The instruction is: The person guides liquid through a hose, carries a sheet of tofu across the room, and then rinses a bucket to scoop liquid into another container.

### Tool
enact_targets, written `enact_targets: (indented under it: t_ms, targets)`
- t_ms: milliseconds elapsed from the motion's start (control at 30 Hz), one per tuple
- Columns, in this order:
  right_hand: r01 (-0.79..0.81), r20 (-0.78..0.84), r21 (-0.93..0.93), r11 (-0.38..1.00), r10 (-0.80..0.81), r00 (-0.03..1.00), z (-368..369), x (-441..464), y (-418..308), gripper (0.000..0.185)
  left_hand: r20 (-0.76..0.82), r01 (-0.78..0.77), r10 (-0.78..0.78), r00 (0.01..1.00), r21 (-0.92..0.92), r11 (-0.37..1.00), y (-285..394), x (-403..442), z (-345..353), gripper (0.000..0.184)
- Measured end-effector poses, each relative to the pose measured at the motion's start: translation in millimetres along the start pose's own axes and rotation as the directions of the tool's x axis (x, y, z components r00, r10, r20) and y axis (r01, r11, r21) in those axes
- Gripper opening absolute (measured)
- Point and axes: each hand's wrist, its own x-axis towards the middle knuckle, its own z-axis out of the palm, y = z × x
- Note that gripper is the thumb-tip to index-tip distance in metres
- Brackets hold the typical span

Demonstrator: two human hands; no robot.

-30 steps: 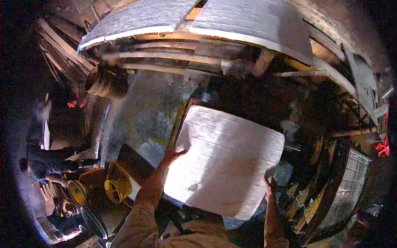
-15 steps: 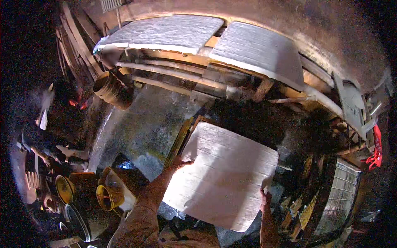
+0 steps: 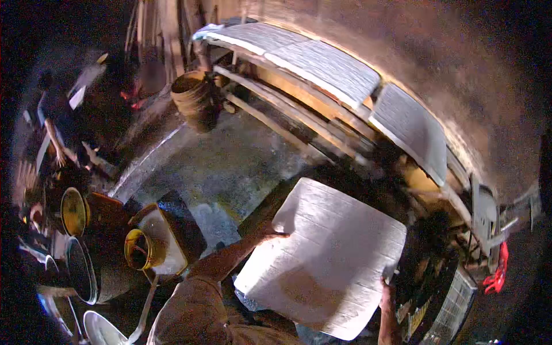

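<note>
I hold a white, roughly square slab (image 3: 328, 259) with rounded corners and faint lines across it, tilted in front of my body. My left hand (image 3: 271, 233) grips its left edge, with some fingers hidden. On the right edge, my right hand (image 3: 387, 291) has closed with the thumb on the face and the other fingers out of sight. Part of the slab is brightly lit and part lies in shadow. Similar white slabs (image 3: 325, 66) rest on a long raised wooden rack (image 3: 276, 99) along the wall.
To my left stand a yellow pail (image 3: 138, 248), a large dark drum (image 3: 80, 270) and a white basin (image 3: 104, 329). A worn bucket (image 3: 195, 100) sits by the rack's far end. Red cloth or plastic (image 3: 499, 267) hangs at the right. Another person's arm (image 3: 54, 141) shows far left.
My view has turned left, so the rack and its slabs have shifted right in the picture. The slab in my hands sits slightly farther right and lower. Both hands keep their hold.
</note>
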Motion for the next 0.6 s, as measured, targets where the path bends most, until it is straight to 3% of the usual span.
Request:
enact_targets:
  t_ms: [100,167,200,233,267,333,433,500,600]
  targets:
    - [0.071,0.015,-0.031,0.997,-0.07,0.997,37.7,-25.8,-61.2,0.052,-0.01,0.011,-0.01,1.0,0.045,0.999,-12.6,-11.6,-54.9,0.069]
    - [0.106,0.043,-0.055,0.993,-0.104,0.994,76.0,-46.7,-99.6,0.051,-0.071,0.064,-0.05,0.996,0.21,0.976,-19.5,-20.9,-86.8,0.064]
    - [0.125,0.065,-0.066,0.99,-0.121,0.991,101.6,-55.1,-121.2,0.051,-0.266,-0.204,0.164,0.95,-0.13,0.97,-14.8,-38.7,-113.0,0.061]
    - [0.143,0.088,-0.074,0.987,-0.136,0.987,129.5,-63.2,-142.7,0.05,-0.438,-0.528,0.364,0.822,-0.344,0.777,-10.6,-56.2,-138.7,0.059]
    - [0.16,0.11,-0.091,0.983,-0.15,0.983,156.6,-70.3,-163.3,0.05,-0.416,-0.523,0.382,0.825,-0.307,0.795,-22.0,-62.9,-170.4,0.058]
    - [0.202,0.169,-0.148,0.968,-0.176,0.97,222.2,-83.6,-202.2,0.049,-0.296,-0.209,0.171,0.94,-0.102,0.973,-53.7,-76.7,-233.8,0.057]
    - [0.315,0.286,-0.234,0.92,-0.245,0.927,329.6,-91.7,-253.1,0.048,-0.339,0.147,-0.123,0.933,0.046,0.988,-90.4,-111.7,-327.6,0.054]
    - [0.419,0.386,-0.278,0.864,-0.299,0.873,401.8,-97.1,-280.2,0.047,-0.438,0.24,-0.202,0.876,0.032,0.97,-115.9,-146.1,-380.3,0.052]
    - [0.582,0.55,-0.292,0.759,-0.365,0.752,510.8,-107.4,-318.5,0.045,-0.625,0.124,-0.004,0.781,0.15,0.981,-145.1,-216.6,-448.2,0.042]
